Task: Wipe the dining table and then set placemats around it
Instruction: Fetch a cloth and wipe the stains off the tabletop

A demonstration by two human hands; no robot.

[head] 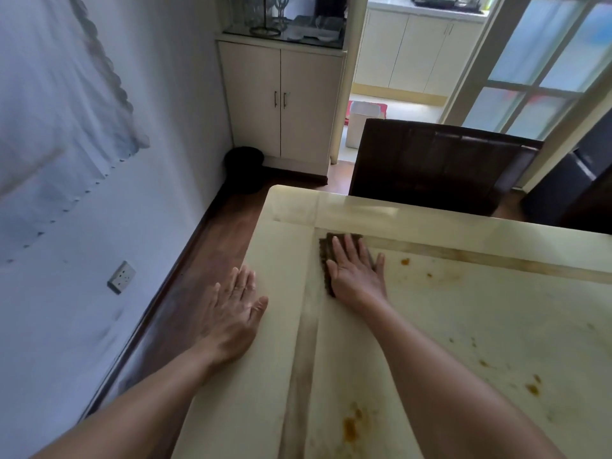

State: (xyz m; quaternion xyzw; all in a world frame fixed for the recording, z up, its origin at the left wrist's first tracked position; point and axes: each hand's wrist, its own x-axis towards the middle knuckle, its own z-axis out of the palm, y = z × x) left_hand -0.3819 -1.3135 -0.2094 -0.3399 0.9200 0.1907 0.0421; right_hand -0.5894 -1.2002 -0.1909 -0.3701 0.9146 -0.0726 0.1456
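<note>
At nine o'clock we see the wall with a socket low on it, and a strip of dark wood floor between wall and table. Our left hand lies flat and open, fingers spread, palm down on the table at its left edge, gripping nothing. At twelve o'clock from it, against the far wall, stands a cream cabinet with a black bin beside it on the floor. Our right hand is also open and flat, pressing down on a dark cloth that sits near the table's far left corner, where the inlaid bands meet; the cloth shows past the fingertips and along the hand's left side. At three to five o'clock from the cloth, orange stains dot the tabletop. A dark chair stands at the table's far edge, at one o'clock.
</note>
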